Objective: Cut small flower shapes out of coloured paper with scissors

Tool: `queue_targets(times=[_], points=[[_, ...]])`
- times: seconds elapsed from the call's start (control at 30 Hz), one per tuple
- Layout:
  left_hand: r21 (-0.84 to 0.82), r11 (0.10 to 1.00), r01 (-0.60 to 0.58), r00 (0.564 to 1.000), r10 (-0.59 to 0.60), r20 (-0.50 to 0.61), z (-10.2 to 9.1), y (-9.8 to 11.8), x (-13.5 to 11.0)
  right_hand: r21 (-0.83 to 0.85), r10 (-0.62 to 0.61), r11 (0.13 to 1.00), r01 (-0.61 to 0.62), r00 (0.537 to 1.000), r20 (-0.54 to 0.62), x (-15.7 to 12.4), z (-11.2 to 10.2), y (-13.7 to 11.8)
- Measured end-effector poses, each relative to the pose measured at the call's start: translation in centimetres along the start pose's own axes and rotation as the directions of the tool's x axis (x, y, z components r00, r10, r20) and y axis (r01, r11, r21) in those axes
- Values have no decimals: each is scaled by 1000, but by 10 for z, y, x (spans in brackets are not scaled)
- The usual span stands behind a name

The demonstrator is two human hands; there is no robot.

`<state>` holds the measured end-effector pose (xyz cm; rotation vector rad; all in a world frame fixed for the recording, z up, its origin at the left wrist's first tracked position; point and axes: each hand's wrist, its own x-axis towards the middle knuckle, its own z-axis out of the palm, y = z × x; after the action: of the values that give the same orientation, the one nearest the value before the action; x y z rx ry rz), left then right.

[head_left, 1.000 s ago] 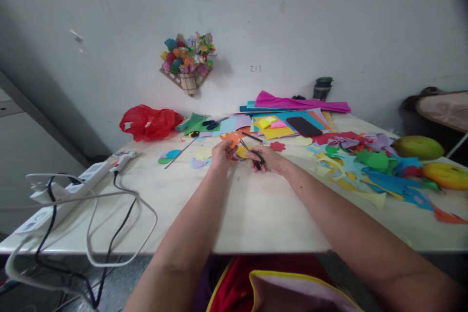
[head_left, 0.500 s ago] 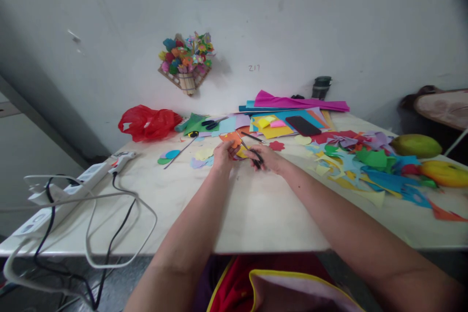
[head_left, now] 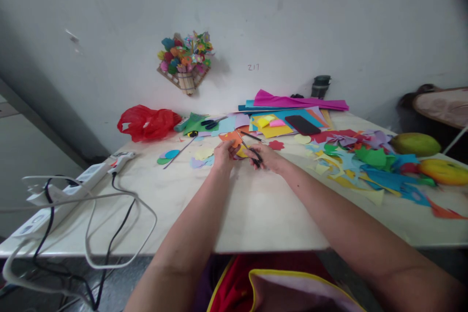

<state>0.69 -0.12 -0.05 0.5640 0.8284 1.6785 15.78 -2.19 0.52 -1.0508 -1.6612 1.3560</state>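
I see the right hand (head_left: 269,158) closed round the black handles of the scissors (head_left: 249,149). Their long axis runs up-left to the orange paper cutout (head_left: 231,138), pinched by the left hand (head_left: 223,155) just beside, over the table (head_left: 256,204).

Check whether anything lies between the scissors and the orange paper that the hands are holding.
Nothing visible does. The scissors in the right hand reach straight to the orange paper pinched in the left hand, above the table.
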Motion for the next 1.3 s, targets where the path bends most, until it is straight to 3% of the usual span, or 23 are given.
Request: queue_targets(times=[0.83,1.3], points=[[-24,1000,19,999,-20,-29,4,5,-6,-32,14,999,-15,999,-35,-2,2,-6],[-6,999,49,999,-49,-19,1,8,-3,-39,-9,999,9,1000,11,0,0,-1]])
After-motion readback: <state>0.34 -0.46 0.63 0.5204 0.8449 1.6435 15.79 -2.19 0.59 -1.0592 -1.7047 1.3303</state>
